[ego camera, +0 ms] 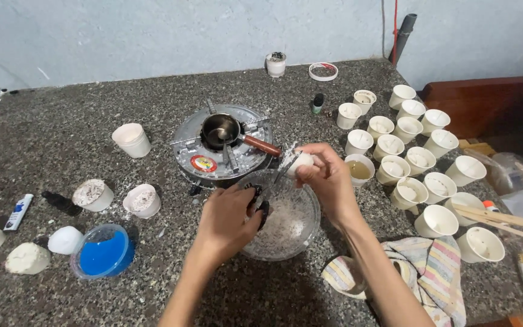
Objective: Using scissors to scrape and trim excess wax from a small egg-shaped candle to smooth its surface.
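wax lump (302,162) in right hand (328,178) grip, over glass bowl (301,233).

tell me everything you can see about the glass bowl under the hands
The glass bowl is round, clear and fairly shallow, standing upright on the speckled stone counter just in front of the small stove. Its bottom is covered with white shavings or flakes. The left hand is over its left rim, gripping a dark-handled tool; the right hand holds a white lump above its far edge. A striped cloth lies to its right; whether they touch cannot be told.
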